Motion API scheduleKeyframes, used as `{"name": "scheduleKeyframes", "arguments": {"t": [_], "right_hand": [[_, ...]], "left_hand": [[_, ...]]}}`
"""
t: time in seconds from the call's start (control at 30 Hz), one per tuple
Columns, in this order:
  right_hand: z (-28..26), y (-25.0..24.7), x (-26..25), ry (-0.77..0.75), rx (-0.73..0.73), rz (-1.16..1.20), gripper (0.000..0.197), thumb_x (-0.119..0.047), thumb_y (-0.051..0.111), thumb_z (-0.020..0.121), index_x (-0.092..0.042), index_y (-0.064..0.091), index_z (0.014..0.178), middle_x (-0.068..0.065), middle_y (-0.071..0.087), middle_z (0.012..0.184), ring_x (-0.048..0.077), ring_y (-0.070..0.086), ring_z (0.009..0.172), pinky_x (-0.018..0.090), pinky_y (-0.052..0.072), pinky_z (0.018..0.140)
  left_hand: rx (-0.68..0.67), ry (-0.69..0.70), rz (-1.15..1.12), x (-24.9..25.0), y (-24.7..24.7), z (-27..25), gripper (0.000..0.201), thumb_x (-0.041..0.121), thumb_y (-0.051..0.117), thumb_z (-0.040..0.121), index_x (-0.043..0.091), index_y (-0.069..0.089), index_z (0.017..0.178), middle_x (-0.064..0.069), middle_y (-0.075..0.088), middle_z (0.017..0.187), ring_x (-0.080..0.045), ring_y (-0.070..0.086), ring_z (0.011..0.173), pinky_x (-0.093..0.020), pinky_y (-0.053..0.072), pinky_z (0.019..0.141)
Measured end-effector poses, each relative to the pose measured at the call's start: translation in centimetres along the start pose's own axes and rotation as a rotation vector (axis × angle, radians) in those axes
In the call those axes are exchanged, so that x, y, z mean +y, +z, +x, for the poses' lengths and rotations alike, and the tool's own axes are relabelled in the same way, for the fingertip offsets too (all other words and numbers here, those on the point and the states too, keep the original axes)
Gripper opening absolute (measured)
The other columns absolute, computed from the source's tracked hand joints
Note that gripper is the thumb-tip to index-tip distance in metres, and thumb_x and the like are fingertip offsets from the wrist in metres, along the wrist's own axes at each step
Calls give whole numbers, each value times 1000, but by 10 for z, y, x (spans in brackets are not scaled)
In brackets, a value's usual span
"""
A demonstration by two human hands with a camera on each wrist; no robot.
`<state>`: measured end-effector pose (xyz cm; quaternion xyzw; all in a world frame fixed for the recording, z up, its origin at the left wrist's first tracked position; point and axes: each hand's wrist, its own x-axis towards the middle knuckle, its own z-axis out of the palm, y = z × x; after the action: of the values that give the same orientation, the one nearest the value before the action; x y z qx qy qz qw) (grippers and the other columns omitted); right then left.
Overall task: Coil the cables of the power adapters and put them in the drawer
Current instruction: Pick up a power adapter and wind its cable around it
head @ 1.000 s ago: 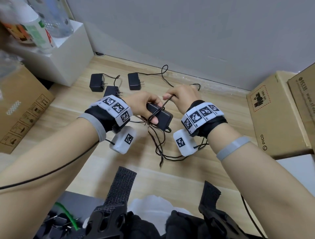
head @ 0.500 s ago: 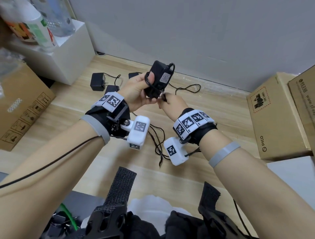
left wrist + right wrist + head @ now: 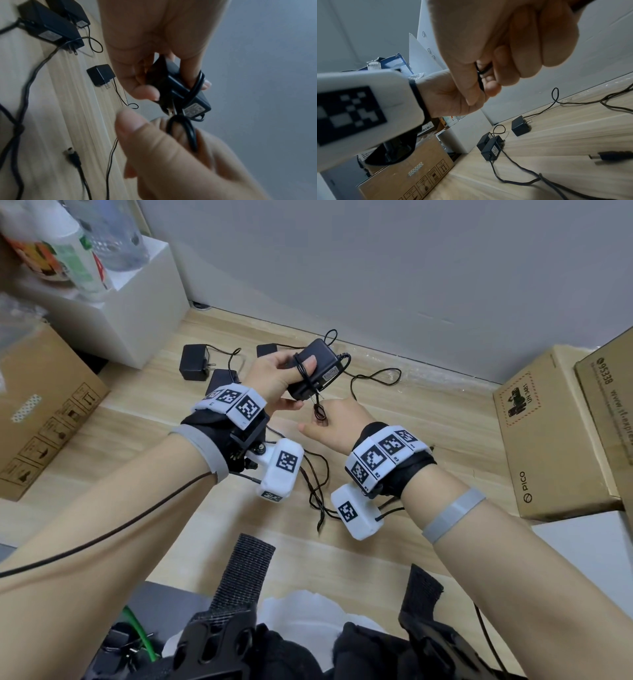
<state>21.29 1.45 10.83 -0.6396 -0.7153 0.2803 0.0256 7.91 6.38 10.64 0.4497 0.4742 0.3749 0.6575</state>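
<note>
My left hand [image 3: 277,378] grips a black power adapter [image 3: 317,368] [image 3: 181,89] raised above the wooden floor, with turns of its thin black cable [image 3: 197,82] wrapped over the body and my thumb. Just below it my right hand [image 3: 334,424] [image 3: 488,67] pinches a small loop of that same cable [image 3: 318,414] [image 3: 480,75] between thumb and curled fingers. The rest of the cable [image 3: 317,484] trails down to the floor between my wrists. Three more black adapters lie on the floor behind: [image 3: 194,367], [image 3: 222,378], and one [image 3: 269,349] partly hidden by my left hand.
A white cabinet [image 3: 137,313] with bottles on top stands at the back left, a cardboard box [image 3: 44,412] in front of it. Two cardboard boxes [image 3: 548,436] sit at the right. A grey wall [image 3: 376,268] closes the back. Loose cable [image 3: 376,374] lies near the wall.
Both hands lifted the adapter off the floor and turned it up. The left hand now holds it higher with cable wound round it; the right hand dropped slightly, pulling a loop.
</note>
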Motion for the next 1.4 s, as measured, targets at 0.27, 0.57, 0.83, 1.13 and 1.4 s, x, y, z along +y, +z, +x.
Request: {"name": "scheduleKeyframes", "arguments": {"t": [0.27,0.57,0.83,1.13,1.4], "right_hand": [[-14,-9,-12,-165,40,-137,49,-44,43,93,-16,30,54,-1,39,55,21,42,58,33,30,54],[-16,-32,-14,-273,183,-180,38,-41,44,94,-19,59,66,-8,37,58,20,45,70,28,31,61],[-5,-46,18,-159,288,-46,33,-47,57,85,-17,66,76,7,62,72,26,53,74,39,45,69],[2,-31,25,-6,239,357,30,-16,45,92,-32,56,68,-5,56,68,16,50,68,31,39,69],[-9,-15,16,-52,24,202,31,-25,35,99,-13,63,99,-14,41,66,13,44,72,26,33,74]], "left_hand": [[133,83,222,-5,-4,5,18,18,67,84,24,56,98,7,57,85,-13,56,69,-26,48,53],[13,346,815,-5,0,4,36,0,71,71,17,66,102,4,54,95,-13,53,90,3,34,81],[-360,101,654,5,3,-9,43,5,78,68,20,61,103,-8,60,96,-18,59,78,-32,56,67],[-415,89,58,12,-2,-10,82,48,89,39,27,56,111,2,63,104,-18,66,77,-29,56,52],[10,81,-3,14,4,-3,13,15,65,84,17,55,91,-1,59,86,-11,63,57,-24,49,50]]}}
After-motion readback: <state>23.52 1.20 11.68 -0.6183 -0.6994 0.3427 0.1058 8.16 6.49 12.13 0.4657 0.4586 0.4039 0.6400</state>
